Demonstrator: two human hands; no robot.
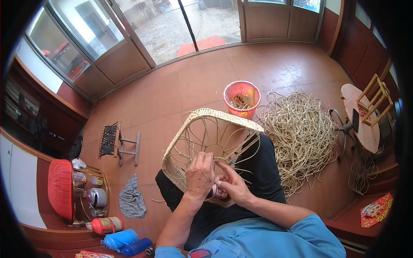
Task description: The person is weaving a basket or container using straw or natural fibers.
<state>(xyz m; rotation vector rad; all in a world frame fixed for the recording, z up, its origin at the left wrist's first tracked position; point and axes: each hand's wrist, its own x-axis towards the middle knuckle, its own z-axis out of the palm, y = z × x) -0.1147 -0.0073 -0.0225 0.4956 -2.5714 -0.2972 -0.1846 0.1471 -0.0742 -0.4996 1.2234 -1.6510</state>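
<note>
A pale woven basket frame (221,115) with a thick braided band rests on my lap. Many thin cane strands cross its inside, and loose ends stick out on the right. My left hand (200,174) is closed over strands near the middle, its fingertips bent down among them. Close beside it, my right hand (235,185) has its index finger extended to the strands and its thumb and other fingers drawn together on a strand. The exact grip of both hands is partly hidden by my own fingers.
Right of my knee lies a big heap of loose cane (299,137). A pink bucket (242,111) stands beyond the basket, and a small woven stool (110,141) at the left. Thermos flasks (120,239) and a grey cloth (132,198) lie lower left. A wooden table (365,124) stands right.
</note>
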